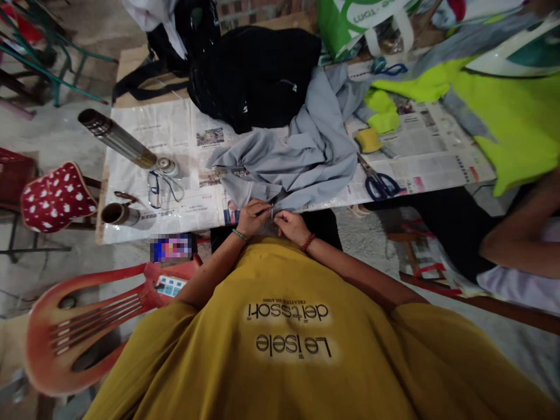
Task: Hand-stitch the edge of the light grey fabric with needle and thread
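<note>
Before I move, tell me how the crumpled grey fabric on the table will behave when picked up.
The crumpled grey fabric would likely hang limp, since it lies in loose folds. It looks thin, so probably light for its spread. Lifting might tug at the left hand, at its near edge.

Small makeshift sewing workshop, I'd say; can't tell if it's inside a home. Evidence: worktable (172,92) spread with newspaper (149,119), gray cloth (315,134) heaped on it, neon-yellow fabric (520,111) at the far right with a clothes iron (520,52) on top. Dark-blue-handled scissors (381,185) near the table edge. Second person's arm (516,236) at the right, alongside the same table. Building's rough: bare gray floor (367,251), brickwork (284,7) behind. Improvised kit: power strip (171,286) on a red plastic chair (37,344). Personal stuff shares the bench: black backpack (258,76), vacuum flask (122,141), mug (116,214), eyeglasses (154,189).
</note>
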### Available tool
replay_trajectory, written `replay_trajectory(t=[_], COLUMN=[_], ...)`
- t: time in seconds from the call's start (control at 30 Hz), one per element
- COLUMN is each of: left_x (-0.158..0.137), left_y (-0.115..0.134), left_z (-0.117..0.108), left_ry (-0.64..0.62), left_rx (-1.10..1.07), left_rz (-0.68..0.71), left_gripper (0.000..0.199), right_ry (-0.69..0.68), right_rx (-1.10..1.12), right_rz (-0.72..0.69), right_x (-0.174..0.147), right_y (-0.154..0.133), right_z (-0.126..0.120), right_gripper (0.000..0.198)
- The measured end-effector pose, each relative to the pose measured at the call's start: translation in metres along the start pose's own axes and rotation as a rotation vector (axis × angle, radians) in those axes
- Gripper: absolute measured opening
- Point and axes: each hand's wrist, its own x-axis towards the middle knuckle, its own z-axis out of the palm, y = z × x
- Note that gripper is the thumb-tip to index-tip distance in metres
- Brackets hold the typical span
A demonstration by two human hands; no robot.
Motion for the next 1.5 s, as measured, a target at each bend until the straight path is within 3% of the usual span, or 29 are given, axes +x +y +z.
replay_trajectory(t=[0.17, 0.57, 0.67, 0.77, 0.87, 1.0, 1.1, 1.3, 1.5], left_x=[0.000, -0.001, -0.002, -0.003, -0.003, -0.003, -0.003, -0.003, 0.002], left_y=[0.000, -0.003, -0.002, -0.002, -0.003, -0.003, -0.003, -0.005, -0.002], left_z=[0.001, 0.002, 0.003, 0.003, 0.004, 0.006, 0.006, 0.005, 0.001], left_ry=[-0.001, -0.042, -0.021, -0.015, -0.004, 0.031, 0.021, 0.007, -0.022], left_rx=[0.028, 0.011, -0.003, 0.007, 0.006, 0.009, 0.018, 0.015, -0.021], left_rz=[-0.022, -0.037, -0.028, -0.042, -0.052, -0.019, -0.004, -0.034, -0.079], left_gripper=[0.009, 0.012, 0.013, 0.012, 0.011, 0.010, 0.012, 0.013, 0.021], right_ry=[-0.033, 0.023, 0.072, 0.293, 0.395, 0.201, 0.076, 0.018, 0.095], right_rx=[0.060, -0.075, -0.255, -0.436, -0.579, -0.774, -0.784, -0.477, -0.143], right_rz=[0.000, -0.059, -0.212, -0.485, -0.601, -0.505, -0.409, -0.361, -0.192], right_x=[0.000, 0.008, 0.001, 0.001, 0.013, 0.035, 0.042, 0.046, 0.058], right_y=[-0.006, -0.009, -0.012, -0.020, -0.034, -0.051, -0.056, -0.049, -0.047], right_z=[0.002, 0.001, -0.016, -0.038, -0.050, -0.043, -0.031, -0.024, -0.019], right_gripper=[0.017, 0.023, 0.028, 0.030, 0.029, 0.028, 0.023, 0.011, 0.010])
